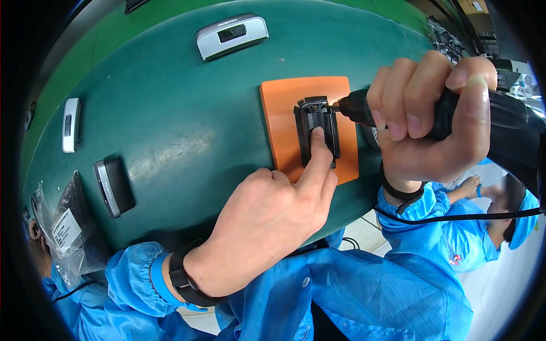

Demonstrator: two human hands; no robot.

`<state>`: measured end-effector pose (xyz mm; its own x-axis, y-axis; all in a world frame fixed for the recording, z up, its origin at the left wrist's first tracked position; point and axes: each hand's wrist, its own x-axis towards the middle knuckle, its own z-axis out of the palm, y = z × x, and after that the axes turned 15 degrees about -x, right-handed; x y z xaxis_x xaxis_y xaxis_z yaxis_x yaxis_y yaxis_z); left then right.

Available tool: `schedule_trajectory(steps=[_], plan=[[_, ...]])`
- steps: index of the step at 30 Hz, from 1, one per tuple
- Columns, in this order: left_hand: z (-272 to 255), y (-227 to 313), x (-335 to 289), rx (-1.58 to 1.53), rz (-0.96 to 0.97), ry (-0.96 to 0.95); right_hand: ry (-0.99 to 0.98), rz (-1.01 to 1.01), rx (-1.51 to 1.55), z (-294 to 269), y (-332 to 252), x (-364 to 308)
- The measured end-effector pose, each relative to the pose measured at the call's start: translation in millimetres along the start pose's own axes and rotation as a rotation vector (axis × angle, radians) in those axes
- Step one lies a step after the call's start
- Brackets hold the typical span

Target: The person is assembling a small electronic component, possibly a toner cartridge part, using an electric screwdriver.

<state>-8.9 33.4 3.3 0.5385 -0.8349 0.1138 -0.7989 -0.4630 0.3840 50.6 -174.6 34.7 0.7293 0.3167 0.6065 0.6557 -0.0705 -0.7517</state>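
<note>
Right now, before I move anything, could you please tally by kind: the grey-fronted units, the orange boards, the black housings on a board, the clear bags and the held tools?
Units: 3
Orange board: 1
Black housing: 1
Clear bag: 1
Held tool: 1
Total: 7

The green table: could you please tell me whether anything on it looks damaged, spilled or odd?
A pale, uneven patch on the green table, between the orange mat and the black-and-silver unit nearest the plastic bag, breaks the mostly even green; it could be wear or glare. Nothing looks spilled.
</note>
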Motion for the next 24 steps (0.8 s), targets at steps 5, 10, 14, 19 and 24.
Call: schedule_trajectory(steps=[5,10,14,19,24], plan=[[1.9,-0.3,0.6,-0.012,0.004,0.002,0.009,-0.007,0.002,0.0,3.9,-1.3],[4.3,-0.6,1.4,0.005,0.018,0.023,0.023,0.023,-0.007,1.8,3.6,-1.6],[5.1,-2.1,0.6,-0.005,0.019,0.035,0.034,0.057,0.015,6.3,7.6,-1.1],[4.1,-1.4,0.4,-0.005,0.012,0.030,-0.026,0.070,0.028,11.5,5.0,2.3],[-1.2,-1.4,2.3,-0.023,0.011,-0.017,0.192,0.111,0.119,3.1,-10.7,1.9]])
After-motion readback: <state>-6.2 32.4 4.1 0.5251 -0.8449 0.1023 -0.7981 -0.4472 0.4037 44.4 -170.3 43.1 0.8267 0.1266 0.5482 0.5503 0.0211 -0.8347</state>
